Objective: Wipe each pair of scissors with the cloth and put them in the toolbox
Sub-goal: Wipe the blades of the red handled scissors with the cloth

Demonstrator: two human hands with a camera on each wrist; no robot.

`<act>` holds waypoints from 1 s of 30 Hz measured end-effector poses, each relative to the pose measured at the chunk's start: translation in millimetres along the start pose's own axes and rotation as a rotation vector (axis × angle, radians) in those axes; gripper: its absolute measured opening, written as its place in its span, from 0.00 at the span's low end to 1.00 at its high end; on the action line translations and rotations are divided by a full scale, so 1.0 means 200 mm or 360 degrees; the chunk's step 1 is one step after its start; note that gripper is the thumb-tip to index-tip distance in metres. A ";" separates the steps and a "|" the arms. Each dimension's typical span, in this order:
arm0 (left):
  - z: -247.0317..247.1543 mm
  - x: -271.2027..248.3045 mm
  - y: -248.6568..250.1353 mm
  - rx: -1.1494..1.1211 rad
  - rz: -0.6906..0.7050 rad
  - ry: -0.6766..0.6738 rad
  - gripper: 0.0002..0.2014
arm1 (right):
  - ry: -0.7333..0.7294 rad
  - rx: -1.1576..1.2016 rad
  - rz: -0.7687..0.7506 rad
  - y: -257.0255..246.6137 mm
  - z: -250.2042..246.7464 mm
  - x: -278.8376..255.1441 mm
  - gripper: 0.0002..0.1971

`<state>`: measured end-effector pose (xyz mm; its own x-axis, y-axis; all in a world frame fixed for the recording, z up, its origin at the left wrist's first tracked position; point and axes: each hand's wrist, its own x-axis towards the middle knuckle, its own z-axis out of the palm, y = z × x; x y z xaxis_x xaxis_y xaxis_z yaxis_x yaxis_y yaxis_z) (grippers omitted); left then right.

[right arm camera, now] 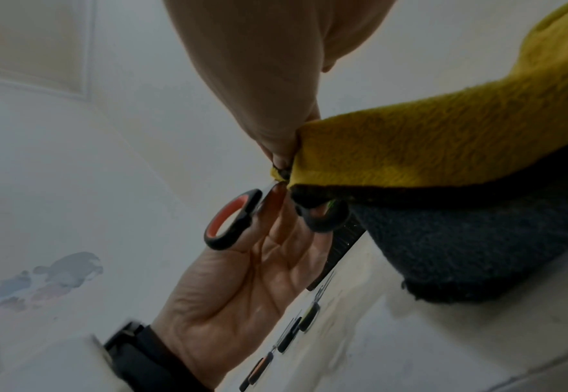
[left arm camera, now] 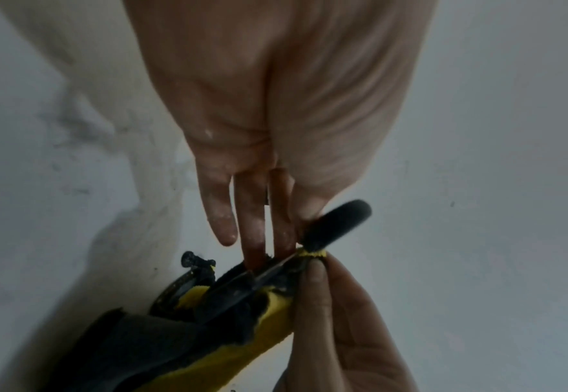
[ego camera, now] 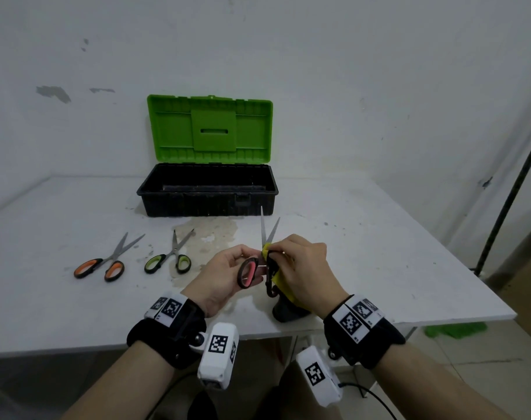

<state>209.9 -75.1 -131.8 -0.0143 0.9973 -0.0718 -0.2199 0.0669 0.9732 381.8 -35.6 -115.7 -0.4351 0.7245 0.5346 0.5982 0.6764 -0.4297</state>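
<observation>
Red-handled scissors [ego camera: 249, 272] are held above the table's front, blades spread and pointing away. My left hand [ego camera: 228, 268] grips the red handle loop [right arm camera: 232, 220]. My right hand [ego camera: 300, 268] pinches the yellow and grey cloth [ego camera: 284, 286] round the scissors near the pivot, and the cloth hangs down to the table. In the left wrist view a blade [left arm camera: 275, 268] runs into the cloth [left arm camera: 242, 344] under the right fingers [left arm camera: 312, 278]. The toolbox [ego camera: 206, 204] stands open behind, green lid [ego camera: 209, 128] upright. Orange-handled scissors [ego camera: 106, 262] and green-handled scissors [ego camera: 170, 257] lie at the left.
The white table [ego camera: 379, 253] has a stained patch [ego camera: 209, 231] in front of the toolbox. Its right edge runs close to my right wrist. A dark pole [ego camera: 512, 189] leans at the far right, and something green [ego camera: 455, 330] lies on the floor.
</observation>
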 end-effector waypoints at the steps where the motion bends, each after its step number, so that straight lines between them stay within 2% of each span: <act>1: 0.00 0.00 0.00 -0.0007 -0.0004 0.0022 0.04 | 0.0003 0.0016 -0.0015 0.00 0.01 0.00 0.09; 7: -0.03 0.01 0.00 -0.0171 -0.0142 -0.0015 0.07 | -0.0049 -0.0012 -0.0015 0.01 0.02 0.01 0.08; 10: -0.05 0.01 0.01 -0.0181 -0.0181 0.0030 0.10 | 0.0046 0.0157 0.0154 0.05 -0.02 0.03 0.07; 16: -0.08 0.01 0.00 0.0247 -0.0124 0.0112 0.07 | -0.0151 0.0876 0.0628 0.08 -0.09 0.09 0.08; 19: -0.07 0.02 -0.02 0.0479 -0.0072 0.0137 0.06 | -0.0262 0.0978 0.0737 0.09 -0.06 0.09 0.09; 20: -0.07 0.03 -0.03 0.0524 -0.0067 0.0147 0.06 | -0.0281 0.0952 0.0779 0.09 -0.05 0.09 0.10; 23: -0.06 0.03 -0.06 0.0555 -0.0069 0.0221 0.05 | -0.0369 0.1020 0.0943 0.10 -0.03 0.11 0.25; 24: -0.06 0.04 -0.06 0.0562 -0.0065 0.0256 0.06 | -0.0412 0.1107 0.0984 0.09 -0.04 0.11 0.26; 26: -0.07 0.05 -0.08 0.0580 -0.0044 0.0309 0.06 | -0.0516 0.1155 0.0940 0.08 -0.05 0.10 0.18; 28: -0.07 0.05 -0.09 0.0593 -0.0007 0.0350 0.05 | -0.0563 0.1008 0.0822 0.08 -0.07 0.09 0.07; 30: -0.07 0.05 -0.09 0.0591 0.0037 0.0380 0.03 | -0.0519 0.0971 0.0778 0.08 -0.07 0.09 0.09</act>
<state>200.8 -67.2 -153.6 -0.2498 0.9667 -0.0549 0.1482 0.0943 0.9845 393.9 -14.3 -102.5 -0.4503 0.8928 -0.0099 0.3423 0.1624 -0.9254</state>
